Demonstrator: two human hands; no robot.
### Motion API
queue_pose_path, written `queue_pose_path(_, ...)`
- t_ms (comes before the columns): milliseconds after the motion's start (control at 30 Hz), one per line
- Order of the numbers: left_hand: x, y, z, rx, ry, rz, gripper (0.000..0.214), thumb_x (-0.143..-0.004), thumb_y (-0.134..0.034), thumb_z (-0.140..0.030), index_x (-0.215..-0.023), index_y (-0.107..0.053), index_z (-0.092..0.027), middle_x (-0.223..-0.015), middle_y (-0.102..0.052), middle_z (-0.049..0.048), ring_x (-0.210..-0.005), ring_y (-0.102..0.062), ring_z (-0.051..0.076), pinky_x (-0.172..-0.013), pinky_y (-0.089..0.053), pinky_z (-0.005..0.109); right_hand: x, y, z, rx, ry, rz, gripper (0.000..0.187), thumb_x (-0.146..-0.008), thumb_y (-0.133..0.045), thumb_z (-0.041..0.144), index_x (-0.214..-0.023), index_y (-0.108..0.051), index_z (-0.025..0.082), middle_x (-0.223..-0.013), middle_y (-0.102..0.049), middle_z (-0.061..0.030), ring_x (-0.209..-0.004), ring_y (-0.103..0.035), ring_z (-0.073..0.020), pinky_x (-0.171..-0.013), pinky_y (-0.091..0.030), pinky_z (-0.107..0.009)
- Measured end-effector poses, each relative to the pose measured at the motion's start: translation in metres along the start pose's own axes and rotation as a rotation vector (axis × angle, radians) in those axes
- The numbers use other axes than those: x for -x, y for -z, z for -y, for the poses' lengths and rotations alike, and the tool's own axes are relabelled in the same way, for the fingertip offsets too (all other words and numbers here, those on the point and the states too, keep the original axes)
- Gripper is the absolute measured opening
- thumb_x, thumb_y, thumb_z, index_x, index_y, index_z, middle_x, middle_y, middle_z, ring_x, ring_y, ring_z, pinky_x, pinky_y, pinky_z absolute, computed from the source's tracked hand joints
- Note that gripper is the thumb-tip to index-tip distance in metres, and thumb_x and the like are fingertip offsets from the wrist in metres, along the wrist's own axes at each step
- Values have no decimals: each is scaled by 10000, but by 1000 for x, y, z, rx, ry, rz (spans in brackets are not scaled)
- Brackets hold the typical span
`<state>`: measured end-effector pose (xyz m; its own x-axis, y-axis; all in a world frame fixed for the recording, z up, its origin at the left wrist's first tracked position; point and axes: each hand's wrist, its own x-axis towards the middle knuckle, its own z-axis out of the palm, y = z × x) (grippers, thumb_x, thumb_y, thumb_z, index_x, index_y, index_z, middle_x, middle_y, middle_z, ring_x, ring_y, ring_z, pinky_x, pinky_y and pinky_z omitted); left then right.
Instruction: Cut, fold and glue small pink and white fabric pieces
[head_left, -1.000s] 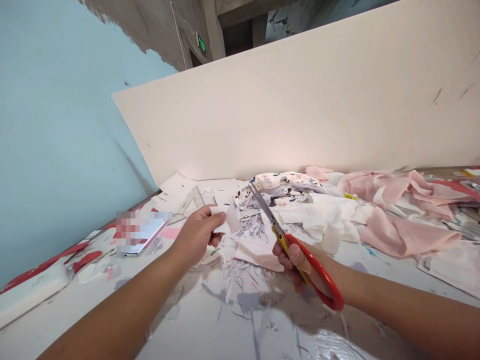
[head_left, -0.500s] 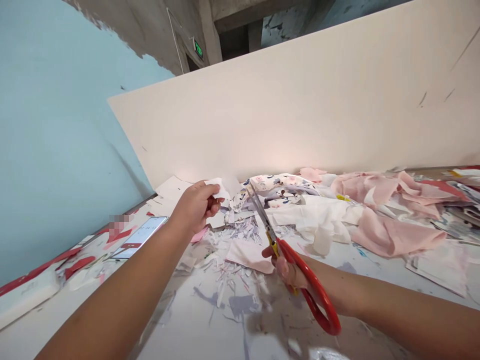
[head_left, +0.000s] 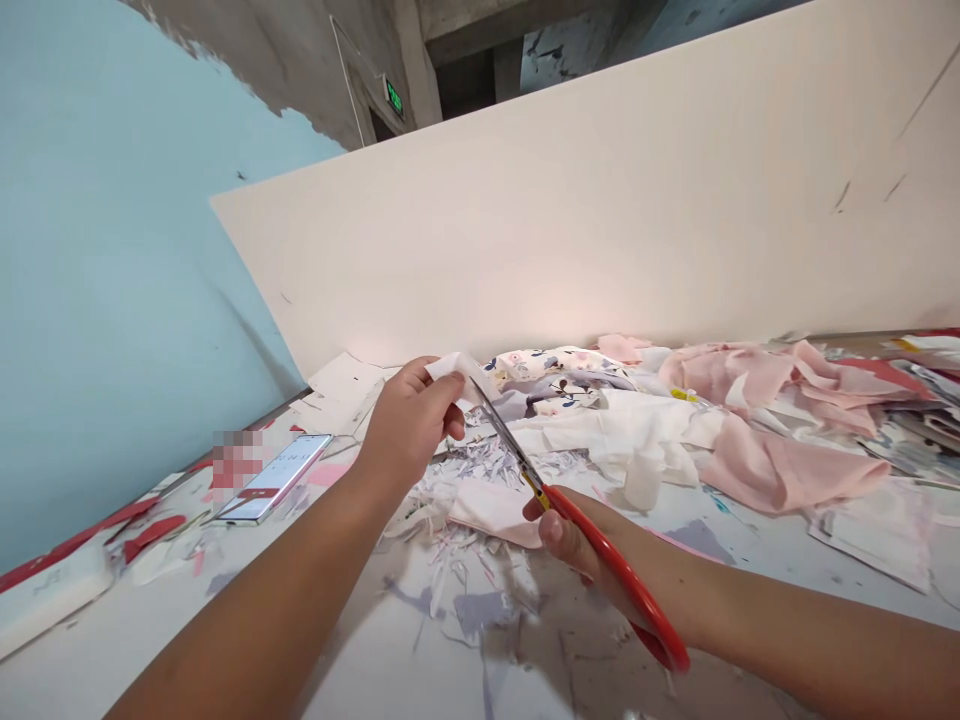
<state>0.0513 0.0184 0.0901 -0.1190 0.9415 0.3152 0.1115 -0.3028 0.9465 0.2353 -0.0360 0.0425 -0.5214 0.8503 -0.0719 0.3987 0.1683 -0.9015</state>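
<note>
Between the thumb and fingers of my left hand [head_left: 420, 410] is a small white piece of cloth [head_left: 459, 366], held up above the table. My right hand [head_left: 581, 540] grips scissors [head_left: 600, 550] with red handles, fingers wrapped through the loops. The blades point up and left, and their tips meet the right edge of the white piece. They look closed or nearly so. Below the hands lie a heap of thin white clippings [head_left: 487, 470] and a pale pink cloth scrap [head_left: 491, 510].
A phone [head_left: 281, 475] with a lit screen lies on the left, near red scraps [head_left: 154, 535]. Floral fabric [head_left: 559, 365], white cloth [head_left: 630, 430] and pink cloth [head_left: 795, 465] are piled at the back right. A pale board [head_left: 570, 220] stands behind the table.
My left hand has moved right and slightly down with the white piece. The scissors have swung left, bringing their blades, open before and now closer together, to that piece.
</note>
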Motion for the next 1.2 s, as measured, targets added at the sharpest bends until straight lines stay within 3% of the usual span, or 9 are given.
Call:
queue_pose_path(133, 6, -1, -1, -82, -32, 7, 130, -658, -603, -310, -703, -566, -194, -477, -551, -23, -362, -446, 87, -367, -292, 200, -1, -1, 1, 1, 14, -3, 538, -692, -352, 753, -689, -387, 216, -674, -341, 13, -599, -317, -149, -552, -294, -295)
queue_pose_path(267, 8, 0, 0, -120, -16, 19, 139, -670, -592, -327, -727, -565, -203, -418, -504, -36, -353, -435, 102, -348, -286, 204, -2, -3, -3, -9, 39, -12, 579, -716, -254, 763, -778, -451, 222, -644, -372, 17, -573, -346, -149, -542, -303, -296)
queue_pose_path(500, 7, -3, 0, 68, 67, 124, 98, -662, -592, -251, -704, -525, -192, -498, -524, -32, -344, -401, 60, -376, -299, 196, -4, -6, -20, -2, 74, -88, 621, -768, -202, 723, -886, -513, 198, -604, -411, 16, -566, -374, -147, -561, -312, -302)
queue_pose_path(700, 2, 0, -3, 186, 111, 83, 163, -636, -614, -248, -626, -463, -187, -497, -447, -76, -301, -317, 12, -374, -297, 185, -6, -6, -21, -17, 50, -99, 567, -759, -214, 729, -716, -425, 204, -676, -418, 7, -601, -363, -144, -625, -333, -326)
queue_pose_path(867, 3, 1, -5, 238, 145, 122, 203, -614, -641, -242, -595, -448, -184, -522, -405, -76, -408, -353, 32, -364, -268, 162, -9, -7, -22, -41, 61, -93, 584, -755, -199, 737, -586, -371, 204, -632, -409, -8, -690, -416, -190, -653, -341, -338)
queue_pose_path(1033, 3, 1, -5, 306, 151, 141, 163, -597, -653, -211, -646, -500, -185, -581, -445, -65, -511, -421, 57, -432, -358, 176, -9, -7, -23, -73, 45, -72, 587, -743, -198, 750, -588, -377, 213, -575, -369, 0, -792, -461, -242, -680, -354, -356)
queue_pose_path(1200, 1, 2, -4, 266, 148, 137, 160, -597, -646, -223, -628, -499, -168, -598, -469, -43, -549, -468, 79, -438, -354, 188, -8, -6, -21, -76, 32, -48, 593, -725, -210, 765, -590, -366, 209, -619, -399, -11, -864, -455, -264, -705, -358, -375)
